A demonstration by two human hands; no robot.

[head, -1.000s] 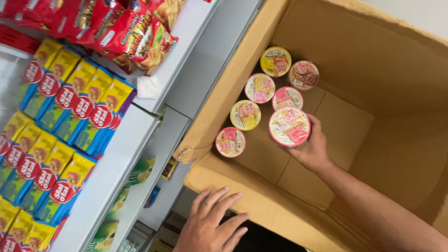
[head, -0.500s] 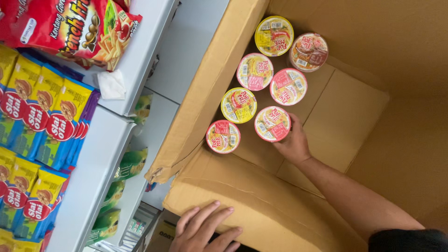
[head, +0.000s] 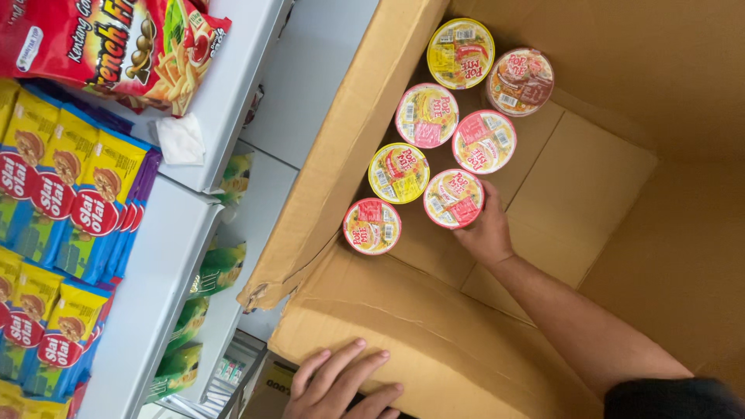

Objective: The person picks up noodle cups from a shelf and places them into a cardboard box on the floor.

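Big open cardboard box [head: 621,256] takes up most of the view, and the right hand [head: 485,229] is reaching down into it, fingers wrapped around the side of a noodle cup [head: 454,199] with a pink and yellow lid, so that hand is closed on the cup. The cup looks like it's sitting on the box floor, though I can't tell for sure if it's fully down.

White store shelves [head: 155,287] run along the far side of the box from that grip, loaded with yellow and blue snack packs [head: 85,202], with a red bag of fries-style snacks [head: 116,46] on the shelf above them.

The left hand [head: 341,384] lies flat on the outer flap at the box's near edge, fingers spread, holding nothing.

Five more cups cluster around the held one: a yellow-lidded cup [head: 398,172] touching it just past the fingertips, a red-lidded cup [head: 372,226] beside that, a pink-lidded cup [head: 483,141] right above the grip, then another pink-and-yellow one [head: 426,115], a yellow one [head: 460,53] and a brown one [head: 521,76] further off in the corner.
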